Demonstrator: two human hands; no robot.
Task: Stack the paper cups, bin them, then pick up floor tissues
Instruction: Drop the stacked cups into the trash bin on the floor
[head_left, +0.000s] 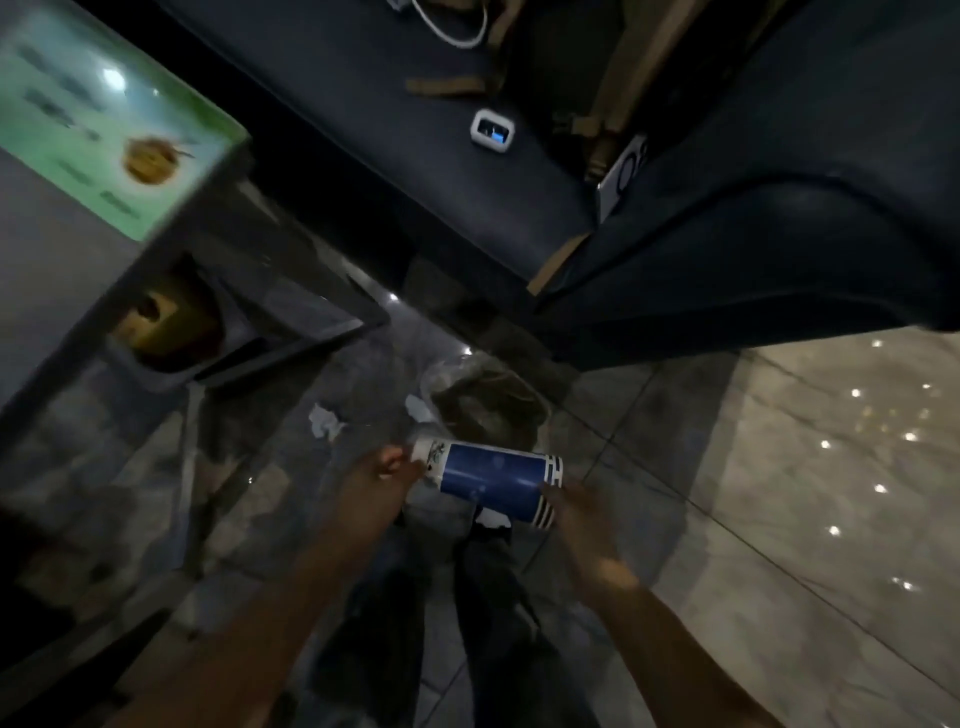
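Observation:
A stack of paper cups (491, 480), blue with white stripes at one end and a white printed cup poking out of the other, lies sideways between my two hands. My left hand (376, 480) pinches the white end. My right hand (579, 512) holds the striped rim end. Just beyond the cups stands a bin lined with a clear bag (488, 402), holding dark rubbish. Crumpled white tissues lie on the tiled floor: one (324, 421) left of the bin, one (418, 408) at its edge, one (493, 518) under the cups.
A low table (62, 249) with a green placard fills the left, a yellow item on its lower shelf (156, 317). Dark blue sofa seats (753, 249) span the top and right, with a small white device (492, 131). Pale tiles lie at right. My legs are below.

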